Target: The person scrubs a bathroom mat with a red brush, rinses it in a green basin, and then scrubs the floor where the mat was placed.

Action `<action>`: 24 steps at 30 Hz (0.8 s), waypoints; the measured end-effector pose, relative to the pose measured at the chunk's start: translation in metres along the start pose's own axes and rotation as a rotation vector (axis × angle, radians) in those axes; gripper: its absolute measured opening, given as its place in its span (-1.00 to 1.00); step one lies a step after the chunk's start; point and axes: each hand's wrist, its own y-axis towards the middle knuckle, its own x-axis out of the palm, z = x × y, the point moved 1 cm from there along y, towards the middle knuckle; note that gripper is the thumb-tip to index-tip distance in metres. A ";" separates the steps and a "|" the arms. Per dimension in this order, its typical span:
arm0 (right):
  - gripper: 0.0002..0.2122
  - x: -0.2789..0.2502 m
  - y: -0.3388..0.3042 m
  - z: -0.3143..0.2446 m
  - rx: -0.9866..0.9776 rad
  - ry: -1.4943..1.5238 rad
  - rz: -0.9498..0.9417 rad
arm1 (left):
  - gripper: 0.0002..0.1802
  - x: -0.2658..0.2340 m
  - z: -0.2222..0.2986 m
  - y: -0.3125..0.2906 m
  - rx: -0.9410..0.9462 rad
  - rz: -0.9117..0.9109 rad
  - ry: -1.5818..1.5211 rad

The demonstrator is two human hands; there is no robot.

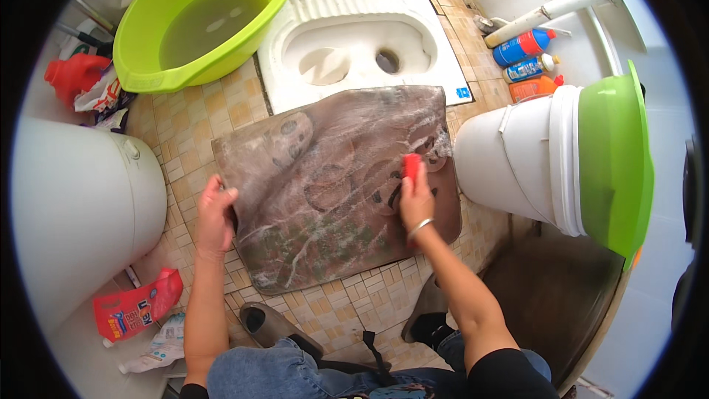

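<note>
A brown rubbery floor mat [325, 199] with faded round prints and whitish streaks of suds lies in front of a white squat toilet [277, 81], its far edge reaching up to the toilet's rim. My left hand [215, 216] grips the mat's left edge between thumb and fingers. Over the right part of the mat, my right hand [417, 201] is closed round a red scrubbing brush [411, 165]. Its bristles are hidden under the hand. A bracelet circles my right wrist.
A lime-green basin [133, 66] of murky water stands at the far left. To the right are a white bucket [502, 155], a green basin [617, 162] against it, and several cleaner bottles [523, 47]. A white drum [88, 199] and a red pouch [140, 307] flank my left arm.
</note>
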 end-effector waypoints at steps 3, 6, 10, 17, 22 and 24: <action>-0.38 0.018 -0.079 -0.045 -0.296 0.070 -0.252 | -0.33 -0.002 -0.026 -0.023 -0.015 -0.034 0.254; -0.40 -0.025 -0.064 -0.088 -0.453 -0.381 -0.761 | -0.31 -0.023 -0.047 -0.043 0.034 0.171 0.700; -0.45 -0.049 0.050 0.000 -0.102 -0.313 -0.074 | -0.64 -0.024 -0.076 -0.048 0.238 0.274 1.031; -0.40 0.002 -0.099 -0.074 -0.517 -0.264 -0.696 | -0.78 -0.056 -0.074 -0.073 -0.017 0.393 1.032; -0.47 -0.059 -0.002 0.046 0.008 -0.177 0.108 | -0.75 -0.041 -0.082 -0.069 -0.080 0.431 1.189; -0.43 -0.032 -0.031 0.026 0.179 -0.243 0.150 | -0.73 -0.035 -0.087 -0.064 0.068 0.455 1.080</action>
